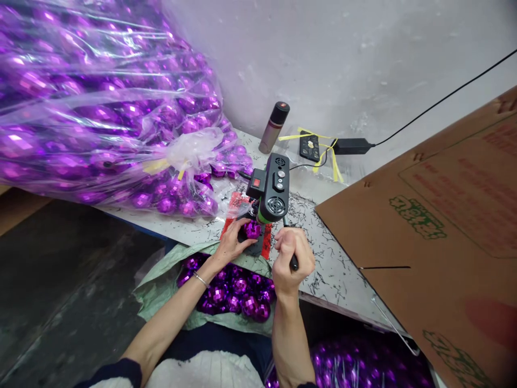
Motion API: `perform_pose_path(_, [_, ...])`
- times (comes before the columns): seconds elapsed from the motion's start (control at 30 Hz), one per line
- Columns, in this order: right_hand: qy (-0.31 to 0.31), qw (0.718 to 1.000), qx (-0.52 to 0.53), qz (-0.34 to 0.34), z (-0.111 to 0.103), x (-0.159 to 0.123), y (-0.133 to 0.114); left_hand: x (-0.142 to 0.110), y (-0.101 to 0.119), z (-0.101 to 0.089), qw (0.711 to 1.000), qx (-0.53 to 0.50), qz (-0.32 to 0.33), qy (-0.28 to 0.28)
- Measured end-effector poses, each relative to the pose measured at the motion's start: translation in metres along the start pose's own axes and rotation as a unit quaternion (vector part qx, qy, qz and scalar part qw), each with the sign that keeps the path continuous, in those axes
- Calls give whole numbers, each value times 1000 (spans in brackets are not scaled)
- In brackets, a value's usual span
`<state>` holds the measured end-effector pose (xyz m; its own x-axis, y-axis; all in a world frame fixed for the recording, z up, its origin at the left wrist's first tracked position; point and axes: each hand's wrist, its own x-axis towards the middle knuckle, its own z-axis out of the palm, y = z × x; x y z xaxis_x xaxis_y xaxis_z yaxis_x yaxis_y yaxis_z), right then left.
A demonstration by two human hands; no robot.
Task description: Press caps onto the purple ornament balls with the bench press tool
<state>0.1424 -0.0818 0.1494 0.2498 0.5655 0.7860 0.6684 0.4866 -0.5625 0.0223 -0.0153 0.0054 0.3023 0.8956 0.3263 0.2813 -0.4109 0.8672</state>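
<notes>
The purple ball (252, 229) sat beneath the black machine (275, 188) on the desk (331, 269), between the thumb and curved fingers of the left hand (233, 241). The right hand's (294, 256) fingers were closed around the black-tipped lever (294, 263).

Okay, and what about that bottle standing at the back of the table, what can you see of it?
The bottle is a slim cylinder, its lower body dull grey-brown and slightly translucent-looking, with a darker reddish band under a black cap. A small red mark shows on the cap's top. It looks closed and stands near the wall; neither hand touches it.
</notes>
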Motion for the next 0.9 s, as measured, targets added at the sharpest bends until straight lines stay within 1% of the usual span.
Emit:
perform_pose_path(0.1, [-3, 1000, -8, -14, 1, -10, 5, 1, -3, 0, 1000, -20, -3, -2])
perform_pose_path(0.2, [0, 999, -26, -26, 6, -27, 16, 1, -4, -1, 1000, -28, 2, 1])
perform_pose_path(0.37, [39, 996, -27, -78, 18, -48, 36, 1, -3, -1, 1000, -26, 8, 7])
perform_pose_path(0.5, [56, 995, -11, -85, 23, -50, 41, 0, -2, -1, 1000, -25, 5, 2])
perform_pose_path(0.8, [62, 994, -22, -87, 25, -55, 45, 0, -3, 0, 1000, -5, 26, 10])
perform_pose_path(0.9, [55, 995, -23, -86, 25, -56, 47, 1, -4, 0, 1000, 0, 24, 9])
